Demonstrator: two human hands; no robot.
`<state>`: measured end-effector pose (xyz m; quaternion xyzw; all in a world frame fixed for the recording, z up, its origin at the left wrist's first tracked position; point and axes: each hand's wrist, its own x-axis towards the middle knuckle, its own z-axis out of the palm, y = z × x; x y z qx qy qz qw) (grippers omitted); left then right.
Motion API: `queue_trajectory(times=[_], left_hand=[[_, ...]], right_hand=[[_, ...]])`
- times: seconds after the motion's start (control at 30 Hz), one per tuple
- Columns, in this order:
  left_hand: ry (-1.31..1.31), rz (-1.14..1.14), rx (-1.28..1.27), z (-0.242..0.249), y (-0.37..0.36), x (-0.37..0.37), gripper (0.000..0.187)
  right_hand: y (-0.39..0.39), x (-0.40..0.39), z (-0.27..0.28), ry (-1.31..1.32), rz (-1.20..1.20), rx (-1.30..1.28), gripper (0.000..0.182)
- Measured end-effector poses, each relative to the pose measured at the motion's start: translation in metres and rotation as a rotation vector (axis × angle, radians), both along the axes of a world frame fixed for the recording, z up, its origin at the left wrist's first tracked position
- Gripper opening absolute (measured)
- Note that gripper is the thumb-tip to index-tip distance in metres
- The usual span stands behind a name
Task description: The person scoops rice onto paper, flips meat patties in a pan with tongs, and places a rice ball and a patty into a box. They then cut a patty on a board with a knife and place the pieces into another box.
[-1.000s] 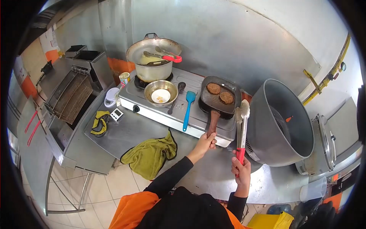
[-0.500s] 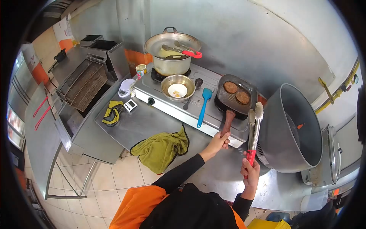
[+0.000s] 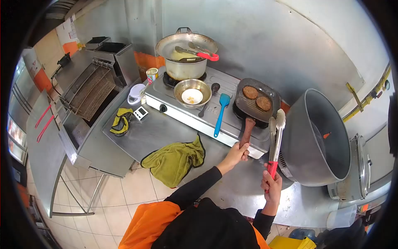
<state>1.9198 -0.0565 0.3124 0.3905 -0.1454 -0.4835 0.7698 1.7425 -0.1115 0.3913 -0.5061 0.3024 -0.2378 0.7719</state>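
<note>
My left hand (image 3: 237,153) grips the wooden handle of a dark grill pan (image 3: 255,108) that sits on the right burner of a steel stove (image 3: 199,118). Two brown patties (image 3: 256,97) lie in the pan. My right hand (image 3: 271,185) holds red-handled metal tongs (image 3: 275,139) upright, their tips just right of the pan and above the stove's edge.
A big grey tub (image 3: 316,141) stands right of the stove. On the stove are a large pot (image 3: 185,58) with tongs across it, a steel bowl (image 3: 192,93), a dark spoon and a blue spatula (image 3: 220,114). A green cloth (image 3: 175,159) hangs over the counter edge; a fryer (image 3: 89,83) is at left.
The view shifted to the right in the first half second, then barely. My hands keep the same hold on the pan handle and the tongs.
</note>
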Motion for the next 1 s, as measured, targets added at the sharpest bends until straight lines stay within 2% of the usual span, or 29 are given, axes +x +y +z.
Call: queue_trajectory(times=[0.7, 1.0], left_hand=[[-0.017, -0.013, 0.033, -0.0004, 0.0026, 0.0003, 0.036], [-0.004, -0.039, 0.013, 0.0022, 0.0009, 0.0021, 0.032]], right_hand=[[0.0021, 0.0016, -0.0016, 0.010, -0.016, -0.006, 0.033], [0.0023, 0.0011, -0.0039, -0.020, -0.013, 0.009, 0.033]])
